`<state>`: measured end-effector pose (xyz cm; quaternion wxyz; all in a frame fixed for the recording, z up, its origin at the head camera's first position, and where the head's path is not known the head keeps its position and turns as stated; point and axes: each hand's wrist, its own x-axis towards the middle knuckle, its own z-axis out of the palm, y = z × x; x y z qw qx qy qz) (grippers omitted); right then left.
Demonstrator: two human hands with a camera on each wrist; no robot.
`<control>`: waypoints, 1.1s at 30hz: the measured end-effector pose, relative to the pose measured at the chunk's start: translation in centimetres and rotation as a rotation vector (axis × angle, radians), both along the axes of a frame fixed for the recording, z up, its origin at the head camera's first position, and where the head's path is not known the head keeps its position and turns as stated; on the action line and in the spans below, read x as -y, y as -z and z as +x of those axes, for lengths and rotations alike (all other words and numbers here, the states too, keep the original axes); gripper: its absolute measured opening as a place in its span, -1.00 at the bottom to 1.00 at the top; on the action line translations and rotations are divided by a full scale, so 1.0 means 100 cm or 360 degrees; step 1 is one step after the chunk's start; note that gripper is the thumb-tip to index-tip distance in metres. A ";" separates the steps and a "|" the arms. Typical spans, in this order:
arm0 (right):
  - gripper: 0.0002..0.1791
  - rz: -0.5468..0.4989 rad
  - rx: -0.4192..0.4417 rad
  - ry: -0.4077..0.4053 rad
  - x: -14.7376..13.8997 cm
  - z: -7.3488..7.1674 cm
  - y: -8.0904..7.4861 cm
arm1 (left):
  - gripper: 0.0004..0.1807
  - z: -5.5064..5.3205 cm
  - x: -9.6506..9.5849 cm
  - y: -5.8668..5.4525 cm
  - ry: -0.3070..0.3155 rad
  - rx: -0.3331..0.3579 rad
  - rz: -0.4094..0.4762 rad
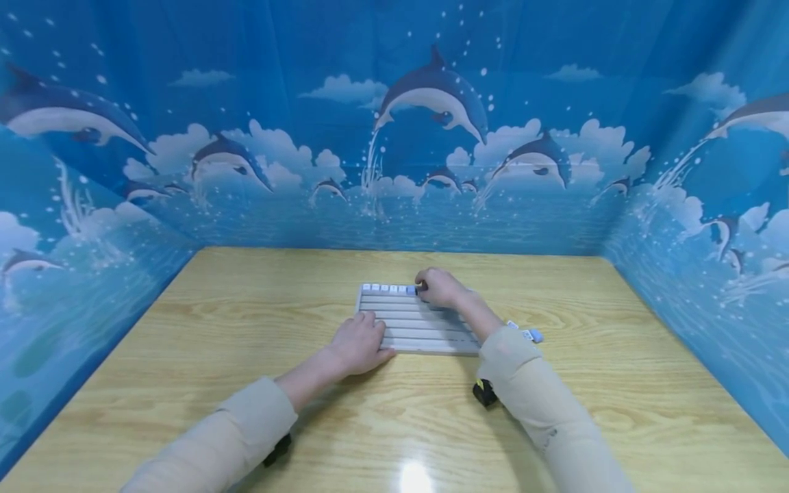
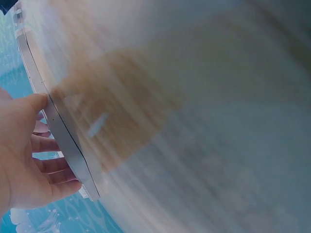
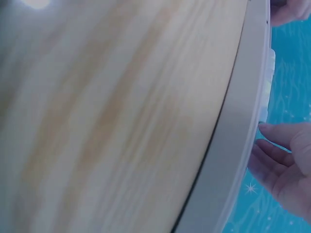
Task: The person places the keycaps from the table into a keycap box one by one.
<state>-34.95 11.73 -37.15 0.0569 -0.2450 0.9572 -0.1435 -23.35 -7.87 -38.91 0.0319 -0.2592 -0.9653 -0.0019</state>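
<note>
A pale ridged tray (image 1: 425,325) lies on the table, a row of small white keycaps (image 1: 385,288) and one blue keycap (image 1: 411,290) along its far edge. My left hand (image 1: 360,342) grips the tray's near left corner; in the left wrist view, its thumb and fingers lie along the tray's side wall (image 2: 58,128). At the far row, my right hand (image 1: 440,286) curls its fingers beside the blue keycap. A tiny dark keycap seems pinched there, mostly hidden by the fingers. In the right wrist view, the right hand (image 3: 286,165) shows beyond the tray's wall (image 3: 233,126).
Several loose white and blue keycaps (image 1: 537,335) lie right of the tray, partly behind the right forearm. A black wrist camera (image 1: 484,393) hangs under the right sleeve. Dolphin-printed curtains (image 1: 394,205) border the wood-grain table (image 1: 246,329).
</note>
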 end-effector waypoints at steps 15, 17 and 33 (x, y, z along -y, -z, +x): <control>-0.64 -0.0086 -0.0002 -0.0048 -0.056 0.019 -0.020 | -0.47 -0.001 -0.001 0.001 0.0021 -0.0006 -0.0014; -0.64 -0.0096 -0.0008 -0.0043 -0.064 0.021 -0.023 | -0.47 -0.002 0.000 0.001 0.0015 -0.0006 -0.0024; -0.77 0.0018 0.0137 0.0003 -0.114 0.045 -0.034 | -0.46 -0.003 0.001 0.000 0.0017 0.0030 -0.0008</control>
